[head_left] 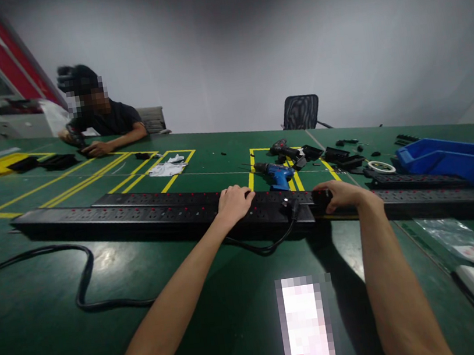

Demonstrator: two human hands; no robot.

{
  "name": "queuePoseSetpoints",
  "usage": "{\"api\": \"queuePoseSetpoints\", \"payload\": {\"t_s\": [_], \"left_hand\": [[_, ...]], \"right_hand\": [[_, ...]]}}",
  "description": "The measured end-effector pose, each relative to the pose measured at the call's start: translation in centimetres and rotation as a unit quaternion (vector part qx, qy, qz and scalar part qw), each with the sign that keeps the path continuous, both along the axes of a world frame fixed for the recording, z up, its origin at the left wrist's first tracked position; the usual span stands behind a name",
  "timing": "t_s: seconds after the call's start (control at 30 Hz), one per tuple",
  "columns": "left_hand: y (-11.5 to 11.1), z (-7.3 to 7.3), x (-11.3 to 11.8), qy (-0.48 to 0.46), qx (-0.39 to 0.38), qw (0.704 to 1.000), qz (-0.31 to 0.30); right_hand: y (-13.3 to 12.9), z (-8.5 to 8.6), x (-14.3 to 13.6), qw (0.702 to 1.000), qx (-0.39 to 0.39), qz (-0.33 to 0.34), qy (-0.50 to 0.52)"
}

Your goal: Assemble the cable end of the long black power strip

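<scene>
A long black power strip (154, 215), with rows of sockets and small red marks, lies across the green table in front of me. My left hand (235, 202) grips it from above, its fingers curled over the far side. Into the strip's right end goes a black plug (290, 206), whose cable (269, 249) loops down under the near edge. Just beyond that end, my right hand (346, 194) pinches a small black block-like piece (322, 196), partly covered by the fingers. Behind the front strip another black power strip (120, 198) shows in part.
More black strips (438, 199) lie at right beside a blue bin (446, 157). Beyond are a blue drill (278, 174), tape roll (381, 167) and white gloves (169, 166). A black cable (85, 275) curves at left. A co-worker (104, 114) sits across the table.
</scene>
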State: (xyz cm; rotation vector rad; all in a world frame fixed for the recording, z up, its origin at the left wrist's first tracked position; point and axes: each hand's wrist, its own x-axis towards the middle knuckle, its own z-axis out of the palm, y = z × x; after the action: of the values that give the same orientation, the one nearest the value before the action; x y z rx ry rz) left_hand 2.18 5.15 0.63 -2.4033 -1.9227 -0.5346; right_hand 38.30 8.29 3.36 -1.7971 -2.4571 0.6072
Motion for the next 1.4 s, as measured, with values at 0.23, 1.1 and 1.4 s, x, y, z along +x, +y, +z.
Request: {"api": "queuePoseSetpoints", "payload": {"t_s": [0.23,1.1,1.4], "left_hand": [[0.0,-0.2,0.0,0.004,0.003,1.000,0.019],[-0.8,-0.3,-0.2,-0.012,0.031,0.995,0.095],[-0.7,-0.3,-0.2,-0.028,0.012,0.991,0.130]], "right_hand": [[-0.8,0.9,0.1,0.999,-0.017,-0.006,0.028],[-2.1,-1.9,-5.8,0.946,0.160,-0.245,-0.136],[-1.7,-2.2,-6.6,0.947,0.164,-0.243,-0.129]]}}
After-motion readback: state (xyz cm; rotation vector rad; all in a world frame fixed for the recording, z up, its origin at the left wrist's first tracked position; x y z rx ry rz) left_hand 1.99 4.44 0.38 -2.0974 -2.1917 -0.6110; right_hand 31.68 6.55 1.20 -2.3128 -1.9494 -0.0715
